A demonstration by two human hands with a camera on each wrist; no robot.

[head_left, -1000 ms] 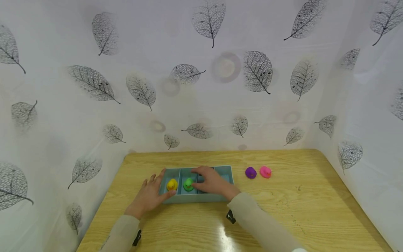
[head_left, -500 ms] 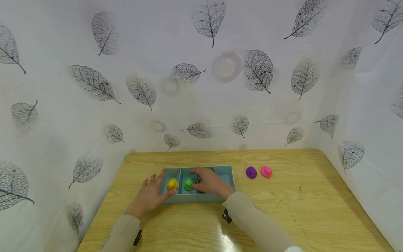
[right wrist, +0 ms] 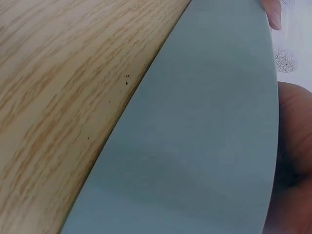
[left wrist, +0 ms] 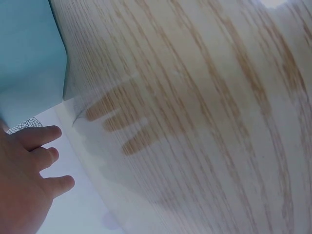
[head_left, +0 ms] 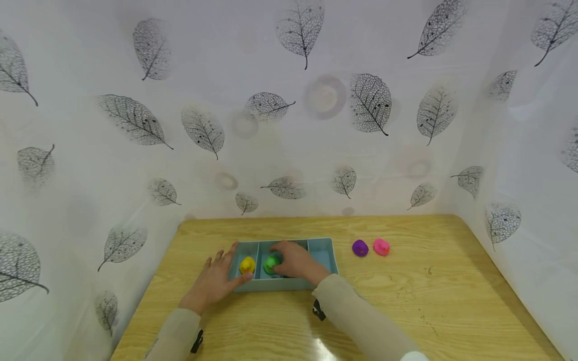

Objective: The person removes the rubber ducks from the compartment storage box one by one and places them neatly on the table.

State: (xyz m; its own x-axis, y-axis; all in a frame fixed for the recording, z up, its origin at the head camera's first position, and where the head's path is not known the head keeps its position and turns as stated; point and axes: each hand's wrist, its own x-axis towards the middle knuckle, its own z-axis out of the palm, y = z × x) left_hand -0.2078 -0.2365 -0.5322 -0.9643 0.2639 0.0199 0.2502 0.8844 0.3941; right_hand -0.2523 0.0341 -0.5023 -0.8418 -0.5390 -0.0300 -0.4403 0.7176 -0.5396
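Pinching the green duck [head_left: 271, 262] inside the tray [head_left: 322, 245], the right hand [head_left: 295, 260] could nudge the yellow duck [head_left: 247, 264] beside it; the left hand [head_left: 214, 280] lies flat, bracing the tray's end.

Light wood-grain table [head_left: 406, 301] fills the lower frame; blue divided tray [head_left: 322, 245] sits center, purple duck [head_left: 359, 247] and pink duck [head_left: 381, 246] right of it.
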